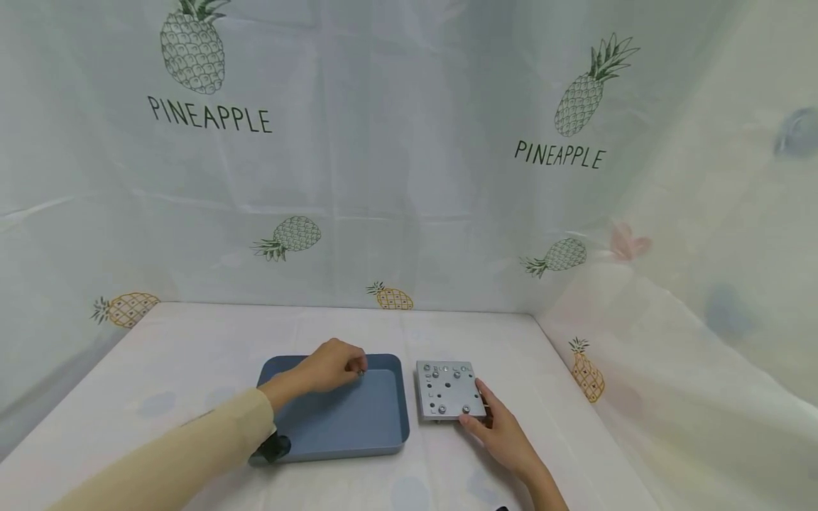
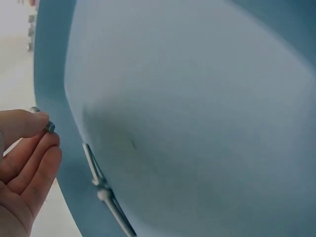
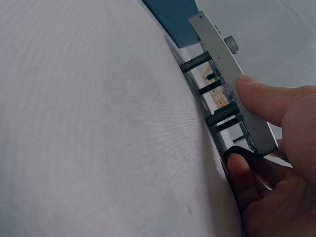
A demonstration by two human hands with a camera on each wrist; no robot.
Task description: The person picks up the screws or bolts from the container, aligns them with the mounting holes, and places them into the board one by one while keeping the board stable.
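Over the back part of the blue-grey tray (image 1: 383,449), my left hand (image 1: 335,365) pinches a small metal screw (image 2: 50,127) between thumb and fingers. Most of that screw is hidden by the fingertips. Slim metal rods (image 2: 116,213) with a rounded knob lie along the tray's inner edge in the left wrist view. To the right of the tray, my right hand (image 1: 501,429) grips the near right corner of a silver metal plate (image 1: 452,397) with holes and screw heads on top. Several dark threaded bolts (image 3: 222,114) stick out of the plate's underside in the right wrist view.
A white patterned cloth covers the table (image 1: 211,341). Behind and at the right hang pale sheets (image 1: 396,163) printed with pineapples. A black wrist device (image 1: 275,448) on the left arm overlaps the tray's near left corner.
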